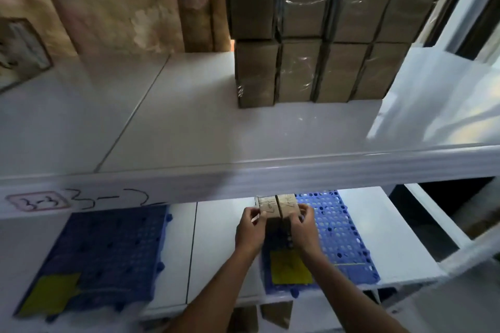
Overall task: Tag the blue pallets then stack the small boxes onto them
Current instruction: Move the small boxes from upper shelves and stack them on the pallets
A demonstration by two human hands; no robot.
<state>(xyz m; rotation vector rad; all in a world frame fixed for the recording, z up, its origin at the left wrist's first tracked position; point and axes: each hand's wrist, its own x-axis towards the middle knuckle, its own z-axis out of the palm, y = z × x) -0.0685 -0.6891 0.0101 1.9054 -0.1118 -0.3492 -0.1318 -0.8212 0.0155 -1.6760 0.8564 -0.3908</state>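
While gripped between left hand (250, 227) and right hand (301, 226): 2 boxes (277, 204) over right pallet (341, 227); shelf edge (189, 186) marked "3-3".

A storeroom: white metal shelving (243, 165) with handwritten bay labels (36, 201), stacked wrapped cartons (319, 70), blue pallets (338, 230).

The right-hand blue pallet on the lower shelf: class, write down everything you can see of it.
The right-hand blue pallet is a light blue, plastic-looking grid of small holes with knobs along its edges. It lies flat on the white lower shelf. A yellow tag sits near its front edge. The left hand and right hand hold two small boxes over its rear left part.
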